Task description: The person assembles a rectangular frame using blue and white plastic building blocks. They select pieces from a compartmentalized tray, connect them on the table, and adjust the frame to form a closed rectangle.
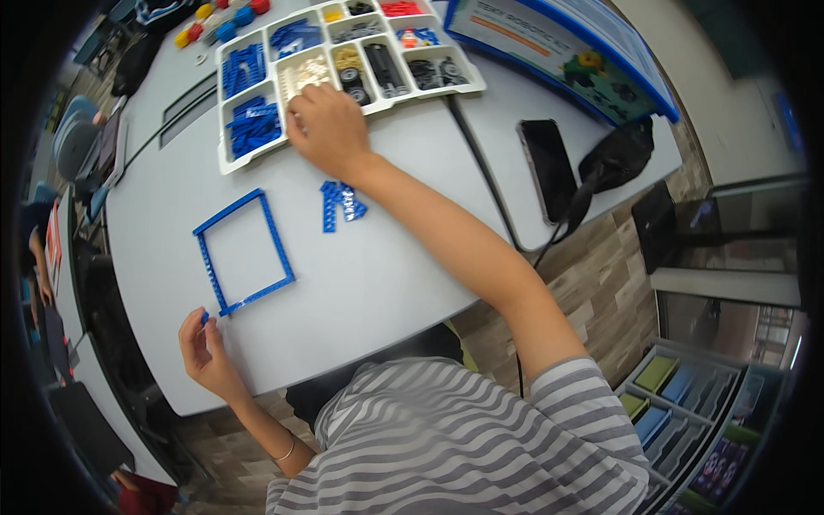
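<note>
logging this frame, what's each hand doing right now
left hand: pinching a small blue plastic piece at the blue square frame's corner
right hand: reaching into the white compartment tray, grip hidden

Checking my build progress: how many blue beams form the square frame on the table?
4: the square blue beam frame has one beam per side: top, right, bottom, left. The left hand touches its bottom-left corner.

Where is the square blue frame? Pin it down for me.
In the head view the square blue frame lies flat on the grey table, left of the loose blue beams, its near corner by the left hand.
</note>
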`<state>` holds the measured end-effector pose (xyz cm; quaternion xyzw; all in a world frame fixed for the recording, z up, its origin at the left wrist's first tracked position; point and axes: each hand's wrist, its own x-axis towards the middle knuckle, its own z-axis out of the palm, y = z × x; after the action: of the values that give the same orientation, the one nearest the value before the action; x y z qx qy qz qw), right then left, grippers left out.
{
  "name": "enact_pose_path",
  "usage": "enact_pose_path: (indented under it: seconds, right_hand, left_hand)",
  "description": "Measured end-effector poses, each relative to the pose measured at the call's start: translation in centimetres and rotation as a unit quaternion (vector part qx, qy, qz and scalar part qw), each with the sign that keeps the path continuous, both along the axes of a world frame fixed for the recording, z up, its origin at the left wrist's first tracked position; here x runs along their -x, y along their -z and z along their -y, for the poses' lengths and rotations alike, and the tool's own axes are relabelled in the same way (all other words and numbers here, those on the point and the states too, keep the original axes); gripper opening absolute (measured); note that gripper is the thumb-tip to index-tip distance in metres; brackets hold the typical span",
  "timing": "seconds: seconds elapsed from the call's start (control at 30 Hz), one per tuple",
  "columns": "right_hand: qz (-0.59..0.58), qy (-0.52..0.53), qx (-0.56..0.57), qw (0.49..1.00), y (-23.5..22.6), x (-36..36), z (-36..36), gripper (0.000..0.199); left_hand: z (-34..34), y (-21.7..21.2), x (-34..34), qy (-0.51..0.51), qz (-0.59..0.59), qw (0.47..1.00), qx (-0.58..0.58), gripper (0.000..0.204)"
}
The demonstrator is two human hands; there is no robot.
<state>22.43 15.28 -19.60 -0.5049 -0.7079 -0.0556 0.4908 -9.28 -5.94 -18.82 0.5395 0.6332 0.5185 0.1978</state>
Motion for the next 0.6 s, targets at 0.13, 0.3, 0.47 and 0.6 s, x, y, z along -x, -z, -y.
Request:
enact_pose_path:
  seconds: [0.13,0.3,0.47,0.6]
  right_hand:
    - [-0.007,0.001,-0.009,1.0,0.1,0.1,0.0,0.011]
    - [-0.011,-0.002,-0.008,1.0,0.2,0.1,0.0,0.011]
    - [-0.007,0.004,-0.007,1.0,0.2,0.2,0.0,0.011]
    - [-0.003,0.008,-0.005,1.0,0.3,0.2,0.0,0.011]
  left_hand:
    - [-0.1,-0.2,-0.2,-0.01,-0.053,0.999,-0.003,0.016]
    - [-0.4,-0.5,-0.7,0.0,-0.089,0.995,-0.036,0.015]
    - [-0.3,-1.2,-1.2,-0.028,-0.152,0.988,-0.024,0.019]
    - [-0.2,-1.3,-1.6,-0.027,-0.118,0.993,-0.012,0.021]
